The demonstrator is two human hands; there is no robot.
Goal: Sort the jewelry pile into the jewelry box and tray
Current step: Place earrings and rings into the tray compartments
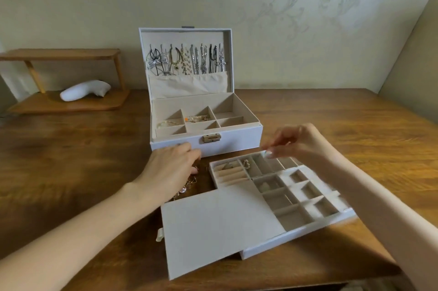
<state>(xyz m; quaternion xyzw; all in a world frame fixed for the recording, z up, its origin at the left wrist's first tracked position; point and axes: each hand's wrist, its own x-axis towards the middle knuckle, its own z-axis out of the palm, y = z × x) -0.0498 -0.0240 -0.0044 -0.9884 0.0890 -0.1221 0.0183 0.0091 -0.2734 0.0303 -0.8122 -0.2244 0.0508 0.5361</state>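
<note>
While the left hand [170,167] is lying palm down on the jewelry pile [187,185], just in front of the jewelry box [237,142], its fingers are bending into the pieces, and I cannot tell if they are gripping one. The right hand [296,142] is hovering over the far edge of the tray [230,174]. Its thumb and forefinger are almost meeting, but blur is hiding whether anything is between them. The box is standing open on the wooden table [71,160], with necklaces [189,60] hanging in its lid. A flat white panel [213,226] is partly covering a second tray [296,231].
</note>
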